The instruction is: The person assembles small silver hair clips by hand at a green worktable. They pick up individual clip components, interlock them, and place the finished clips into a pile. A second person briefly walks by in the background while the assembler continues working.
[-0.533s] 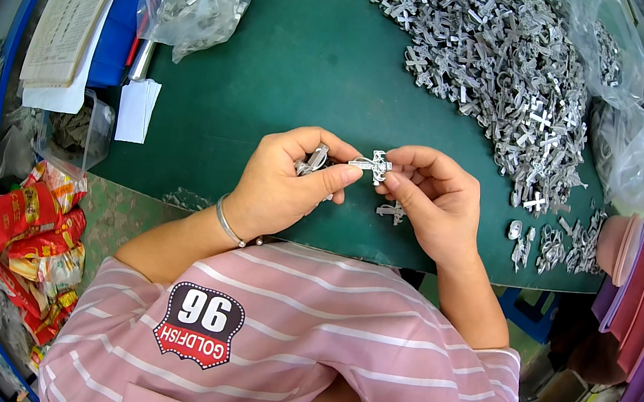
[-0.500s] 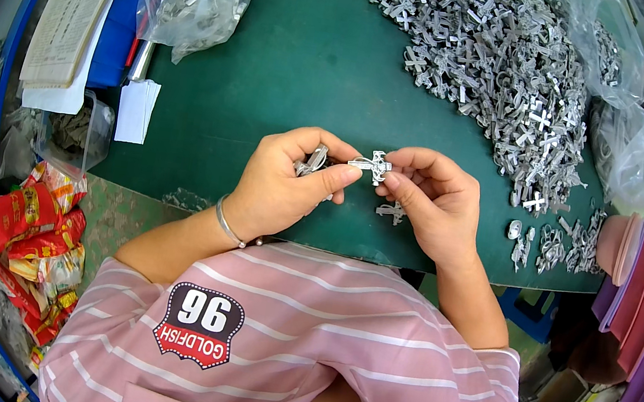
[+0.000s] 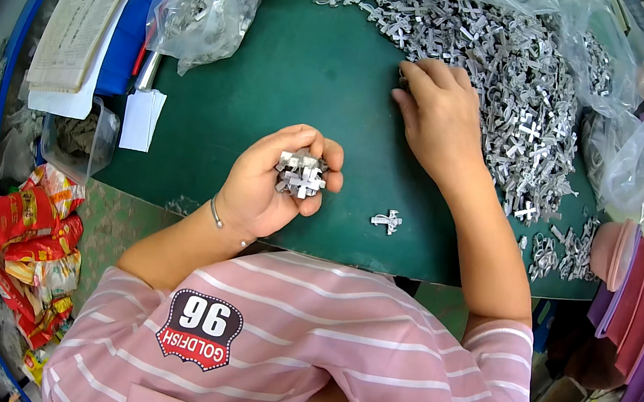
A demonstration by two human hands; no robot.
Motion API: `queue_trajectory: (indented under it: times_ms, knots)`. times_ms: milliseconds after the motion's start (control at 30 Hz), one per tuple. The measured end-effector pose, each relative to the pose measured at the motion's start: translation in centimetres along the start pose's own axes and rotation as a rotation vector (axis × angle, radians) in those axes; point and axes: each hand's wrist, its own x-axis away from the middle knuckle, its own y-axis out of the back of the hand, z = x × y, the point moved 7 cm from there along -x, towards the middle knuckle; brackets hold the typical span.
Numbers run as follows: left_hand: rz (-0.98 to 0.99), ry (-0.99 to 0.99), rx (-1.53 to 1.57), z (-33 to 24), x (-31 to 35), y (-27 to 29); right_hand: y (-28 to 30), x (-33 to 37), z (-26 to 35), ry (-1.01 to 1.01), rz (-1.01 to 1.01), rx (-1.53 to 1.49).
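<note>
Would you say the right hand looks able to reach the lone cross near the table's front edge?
Likely yes: nothing visible stands between the right hand and the lone cross, which lies uncovered, away from the left hand.

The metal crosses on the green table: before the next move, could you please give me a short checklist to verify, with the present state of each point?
1. Left hand holds its pieces: ok; it is curled around a bunch of metal crosses.
2. Right hand is at the heap: ok; it is at the left edge.
3. Right hand is free: cannot tell; its inner side is mostly hidden.
4. Single cross lies apart from the heap: ok; it is on the green table, near the front edge.
5. Heap is free of plastic: not ok; a clear bag overlaps its far right side.
</note>
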Motion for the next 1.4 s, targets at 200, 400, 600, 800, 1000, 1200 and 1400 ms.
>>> queue_trajectory:
  times_ms: [200, 400, 600, 800, 1000, 1200, 1400]
  knots:
    - [-0.058, 0.042, -0.044, 0.2, 0.1, 0.7, -0.1, 1.9, 1.4, 0.138, 0.070, 0.135]
    - [-0.172, -0.061, -0.613, 0.0, 0.2, -0.9, 1.3, 4.7, 1.5, -0.245, 0.159, -0.444]
    - [-0.133, -0.111, -0.823, 0.1, 0.4, -1.9, 0.0, 7.4, 0.9, -0.770, 0.203, -1.136]
    - [-0.192, -0.111, -0.830, 0.0, 0.5, -1.4, 0.3, 8.1, 2.0, -0.724, 0.102, -1.397]
    - [-0.197, -0.100, -0.821, 0.0, 0.6, -1.5, 0.1, 8.7, 1.9, -0.692, 0.073, -1.393]
    - [-0.120, -0.189, -0.804, -0.2, 0.8, -1.8, -0.7, 9.4, 3.0, -0.951, 0.156, -1.494]
    - [0.074, -0.054, -0.122, 0.8, 0.1, -1.1, 2.2, 4.8, 1.8, -0.242, 0.114, -0.346]
